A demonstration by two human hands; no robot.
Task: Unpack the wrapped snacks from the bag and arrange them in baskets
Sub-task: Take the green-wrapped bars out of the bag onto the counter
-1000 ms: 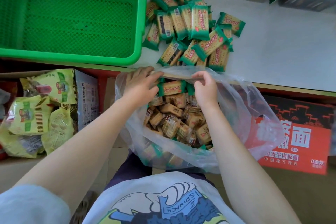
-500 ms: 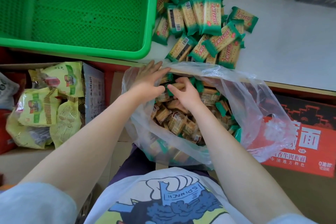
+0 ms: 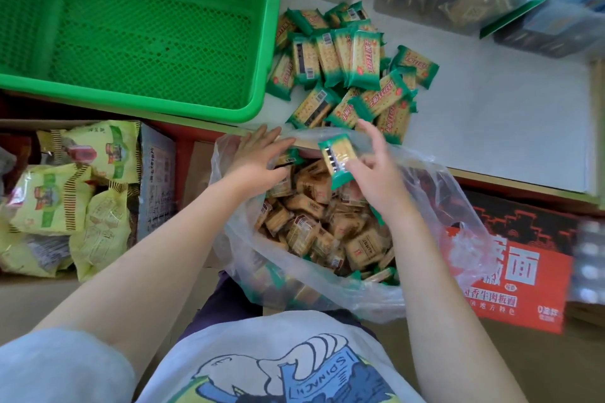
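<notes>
Pinching one green-wrapped cracker packet (image 3: 338, 161) between thumb and curled fingers, the right hand (image 3: 373, 173) held it above the open mouth of the clear plastic bag (image 3: 435, 206). The left hand (image 3: 258, 159), fingers straight, pressed on the bag's far rim. A pile of packets (image 3: 347, 69) lay on the white tabletop (image 3: 507, 127) beside the green basket (image 3: 137, 39).

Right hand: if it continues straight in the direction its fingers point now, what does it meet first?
Probably the pile of green-wrapped crackers on the table, just past the bag's rim. The right hand already holds one green packet; depth is uncertain.
</notes>
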